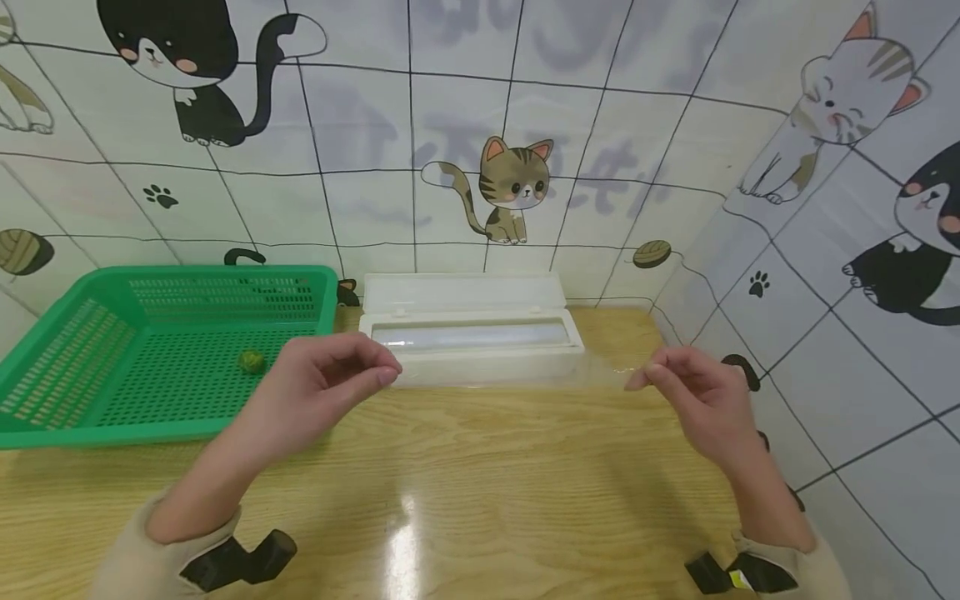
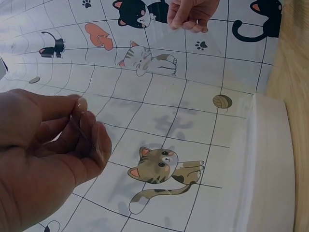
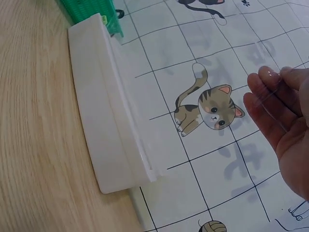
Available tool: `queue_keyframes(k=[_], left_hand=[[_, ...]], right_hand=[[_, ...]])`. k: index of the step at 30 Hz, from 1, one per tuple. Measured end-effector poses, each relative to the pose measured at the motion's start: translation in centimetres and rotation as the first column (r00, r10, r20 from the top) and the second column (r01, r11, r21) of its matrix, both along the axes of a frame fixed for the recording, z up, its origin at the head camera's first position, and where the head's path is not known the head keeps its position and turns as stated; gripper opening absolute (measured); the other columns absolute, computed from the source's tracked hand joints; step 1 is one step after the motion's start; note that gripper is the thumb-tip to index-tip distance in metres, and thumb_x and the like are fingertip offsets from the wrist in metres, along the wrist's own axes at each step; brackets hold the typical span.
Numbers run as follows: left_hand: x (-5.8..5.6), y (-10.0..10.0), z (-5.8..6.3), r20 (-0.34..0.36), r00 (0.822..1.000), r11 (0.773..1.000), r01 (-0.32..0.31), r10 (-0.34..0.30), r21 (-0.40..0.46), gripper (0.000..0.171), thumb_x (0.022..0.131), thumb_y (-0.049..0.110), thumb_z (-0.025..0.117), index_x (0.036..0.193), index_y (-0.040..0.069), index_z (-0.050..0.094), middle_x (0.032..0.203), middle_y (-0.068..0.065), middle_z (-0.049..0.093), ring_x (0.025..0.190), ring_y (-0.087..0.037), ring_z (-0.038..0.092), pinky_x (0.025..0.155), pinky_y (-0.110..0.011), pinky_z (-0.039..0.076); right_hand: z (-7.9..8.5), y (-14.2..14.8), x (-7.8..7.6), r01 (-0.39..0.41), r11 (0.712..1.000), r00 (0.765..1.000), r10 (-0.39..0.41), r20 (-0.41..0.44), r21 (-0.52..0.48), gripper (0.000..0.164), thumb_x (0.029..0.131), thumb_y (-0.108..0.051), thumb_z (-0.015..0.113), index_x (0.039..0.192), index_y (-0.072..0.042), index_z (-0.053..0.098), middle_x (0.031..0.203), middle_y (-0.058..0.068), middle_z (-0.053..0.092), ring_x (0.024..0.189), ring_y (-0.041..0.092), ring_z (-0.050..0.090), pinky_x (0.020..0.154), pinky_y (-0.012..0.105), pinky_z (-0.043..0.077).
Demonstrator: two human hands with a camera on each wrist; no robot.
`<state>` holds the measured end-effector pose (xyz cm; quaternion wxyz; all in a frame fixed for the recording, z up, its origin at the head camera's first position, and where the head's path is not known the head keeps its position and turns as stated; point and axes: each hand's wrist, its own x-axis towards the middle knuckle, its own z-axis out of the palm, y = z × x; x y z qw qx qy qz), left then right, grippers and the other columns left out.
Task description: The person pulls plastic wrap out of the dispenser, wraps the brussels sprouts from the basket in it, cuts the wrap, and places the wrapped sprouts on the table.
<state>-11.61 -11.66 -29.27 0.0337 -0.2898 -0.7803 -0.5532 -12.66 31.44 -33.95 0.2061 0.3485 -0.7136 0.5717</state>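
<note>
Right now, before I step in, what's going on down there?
A person's left hand and right hand pinch a thin sheet of clear plastic film that spans the gap between them above the pale wooden table. Behind it sits a long white plastic box, its white lid raised and a pale roll inside. Whether the film joins that roll, I can't tell. To the left, a small round green item lies in a green plastic basket.

Head camera looks forward and down over the table (image 1: 480,467) to its far edge; the wrist cameras, nearer and turned sideways, face the wall (image 1: 375,200); all share the white box (image 1: 480,367).
</note>
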Motion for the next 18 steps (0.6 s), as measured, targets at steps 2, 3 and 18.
queue_keyframes(k=[2,3,18], left_hand=[[0.1,-0.4,-0.8,-0.022,0.994,0.994,0.105,-0.106,-0.026,0.014,0.095,-0.005,0.069,0.097,0.008,0.073,0.091,0.003,0.071,0.08,-0.014,0.065,0.07,-0.026,0.057],[0.2,-0.6,-1.3,-0.026,0.987,0.987,0.155,-0.157,-0.038,0.017,0.095,-0.005,0.068,0.097,0.01,0.073,0.091,0.004,0.07,0.08,-0.014,0.065,0.071,-0.026,0.056],[1.2,-0.8,-9.1,-0.067,0.974,0.949,0.194,-0.217,-0.25,0.014,0.097,0.007,0.071,0.097,0.021,0.071,0.094,0.016,0.069,0.087,-0.004,0.064,0.077,-0.029,0.056]], right_hand=[[-0.7,0.3,0.6,-0.04,0.998,0.999,0.039,0.019,0.043,0.01,0.097,0.019,0.053,0.095,0.014,0.061,0.089,0.009,0.075,0.091,0.013,0.071,0.083,0.017,0.053],[-1.1,0.4,0.9,-0.061,0.996,0.998,0.058,0.035,0.067,0.012,0.097,0.019,0.052,0.096,0.013,0.062,0.09,0.01,0.074,0.092,0.013,0.071,0.083,0.017,0.052],[-6.1,0.7,3.8,-0.096,0.918,0.971,0.002,0.239,0.385,0.037,0.093,0.018,0.06,0.103,-0.017,0.069,0.102,0.006,0.075,0.097,0.015,0.071,0.087,0.022,0.056]])
